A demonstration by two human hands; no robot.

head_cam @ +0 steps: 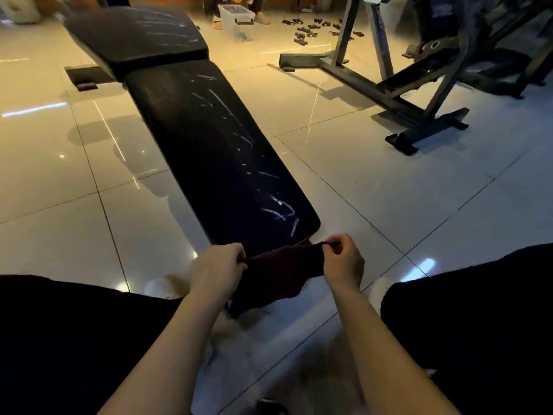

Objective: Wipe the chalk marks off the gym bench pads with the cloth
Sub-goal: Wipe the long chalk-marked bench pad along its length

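Glossy pale floor tiles [374, 187] are seen from a head-worn camera looking down, with ceiling lights reflected in them. A black gym bench is stretched away from the viewer: a long pad [206, 151] nearest, a shorter pad [134, 34] beyond it. White chalk marks [278, 208] are scrawled along the right side of the long pad, and more streaks are seen on the shorter one. A dark cloth [281, 271] is held just at the near end of the long pad, stretched between two hands. Its left edge is gripped by the left hand [217, 269], fingers curled round it; its upper right edge is pinched by the right hand [344, 262]. The hands are kept apart by the width of the cloth. At the top, a clear plastic bin [236, 18] is set on the floor; its contents cannot be made out. Small dark objects [311, 28] are scattered on the tiles to its right, beside a dark metal equipment frame [398, 94]
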